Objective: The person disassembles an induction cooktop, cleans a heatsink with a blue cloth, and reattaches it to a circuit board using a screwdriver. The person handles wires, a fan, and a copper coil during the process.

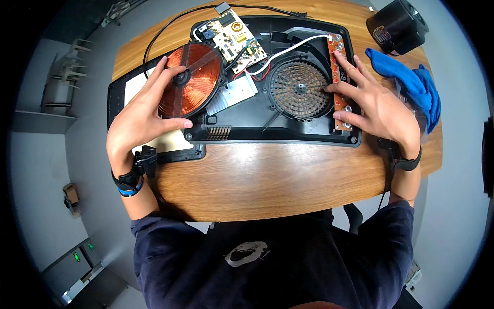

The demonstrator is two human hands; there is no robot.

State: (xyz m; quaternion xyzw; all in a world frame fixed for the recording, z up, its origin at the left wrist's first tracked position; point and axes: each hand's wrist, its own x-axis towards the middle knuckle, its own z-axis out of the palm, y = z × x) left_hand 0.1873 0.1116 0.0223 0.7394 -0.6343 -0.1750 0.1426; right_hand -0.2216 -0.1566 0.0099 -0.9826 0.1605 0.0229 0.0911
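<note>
A round copper induction coil (203,77) with a black centre leans over the left part of an open black cooktop housing (309,135). My left hand (146,105) grips it from the left, its thumb at the lower rim and a fingertip near the centre. At the housing's right end, my right hand (373,100) spreads its fingers over a narrow orange control board (343,123); thumb and fingertips touch it. A white cable (288,48) runs from this board toward a cream circuit board (231,38) lying tilted at the housing's upper left.
Inside the housing are a round fan grille (301,88) and a silver heat sink (234,97). A dark panel with a cream sheet (172,144) lies at the left. On the wooden table (267,177), a blue cloth (411,82) and a black container (396,28) sit at the right.
</note>
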